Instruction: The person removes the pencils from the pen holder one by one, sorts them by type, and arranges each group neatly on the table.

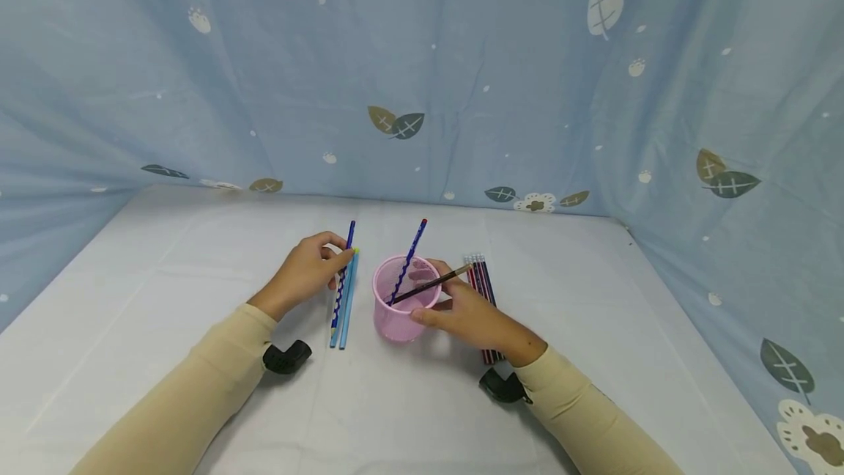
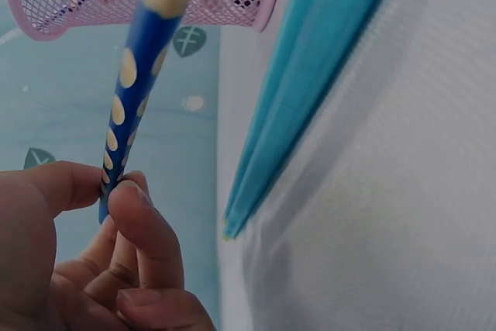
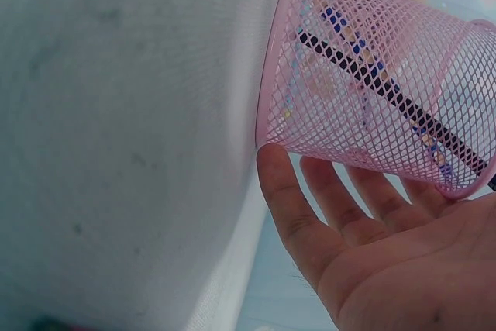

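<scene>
In the head view my left hand (image 1: 308,270) pinches a dark blue pencil (image 1: 339,299) with pale oval notches between thumb and fingertips. The left wrist view shows its sharpened wooden end toward the camera. Right beside it lie light blue pencils (image 1: 349,306). My right hand (image 1: 471,311) holds the side of a pink mesh pen cup (image 1: 395,325), thumb at the near rim and fingers behind. The cup stands upright on the table. Inside it lean another notched blue pencil (image 1: 410,255) with a red end and a dark, thin pencil (image 1: 425,287).
A row of several dark and red pencils (image 1: 486,284) lies right of the cup, partly hidden by my right hand and wrist. The white-covered table (image 1: 567,262) meets a blue leaf-print curtain (image 1: 501,57) at the back. Black wrist mounts (image 1: 287,358) sit under both sleeves.
</scene>
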Available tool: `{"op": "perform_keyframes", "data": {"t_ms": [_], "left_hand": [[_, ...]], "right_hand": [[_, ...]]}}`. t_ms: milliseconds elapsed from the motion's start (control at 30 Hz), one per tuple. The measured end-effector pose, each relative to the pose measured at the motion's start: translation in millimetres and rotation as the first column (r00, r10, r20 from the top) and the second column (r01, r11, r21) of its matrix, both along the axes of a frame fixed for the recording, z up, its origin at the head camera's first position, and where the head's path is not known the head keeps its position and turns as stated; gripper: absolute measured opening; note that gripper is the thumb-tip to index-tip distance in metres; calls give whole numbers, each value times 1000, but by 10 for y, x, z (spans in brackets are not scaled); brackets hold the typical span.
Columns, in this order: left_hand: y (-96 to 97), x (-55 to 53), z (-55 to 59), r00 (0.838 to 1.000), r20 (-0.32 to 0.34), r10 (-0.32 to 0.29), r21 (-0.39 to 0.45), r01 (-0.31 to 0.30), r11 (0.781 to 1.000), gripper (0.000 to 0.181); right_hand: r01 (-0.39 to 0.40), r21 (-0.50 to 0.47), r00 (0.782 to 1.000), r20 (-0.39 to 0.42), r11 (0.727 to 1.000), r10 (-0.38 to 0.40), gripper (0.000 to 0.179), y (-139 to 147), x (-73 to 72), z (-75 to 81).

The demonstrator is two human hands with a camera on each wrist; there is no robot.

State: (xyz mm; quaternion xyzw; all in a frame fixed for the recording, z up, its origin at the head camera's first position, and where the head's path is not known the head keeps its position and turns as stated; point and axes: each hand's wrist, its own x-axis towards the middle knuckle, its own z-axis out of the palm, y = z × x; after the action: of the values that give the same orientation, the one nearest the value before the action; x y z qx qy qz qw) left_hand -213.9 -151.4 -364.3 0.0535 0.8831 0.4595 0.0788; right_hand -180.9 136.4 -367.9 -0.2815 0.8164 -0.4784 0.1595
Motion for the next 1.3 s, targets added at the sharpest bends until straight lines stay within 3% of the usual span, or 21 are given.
{"op": "perform_keyframes", "data": {"t_ms": [633, 800, 1300], "left_hand": [[-51, -31, -75, 997, 76, -27, -54, 31, 998, 35], [-78, -37, -116, 989, 139, -41, -71, 51, 996, 33], [-71, -14, -110, 982, 181, -52, -37, 60, 997, 34]], "right_hand": [[3, -17, 1000, 5, 1000, -3, 74, -17, 24, 19], [-8, -20, 1000, 4, 1000, 8, 76, -17, 22, 12], [-1, -5, 1000, 13, 1000, 1, 76, -16, 23, 22]]}}
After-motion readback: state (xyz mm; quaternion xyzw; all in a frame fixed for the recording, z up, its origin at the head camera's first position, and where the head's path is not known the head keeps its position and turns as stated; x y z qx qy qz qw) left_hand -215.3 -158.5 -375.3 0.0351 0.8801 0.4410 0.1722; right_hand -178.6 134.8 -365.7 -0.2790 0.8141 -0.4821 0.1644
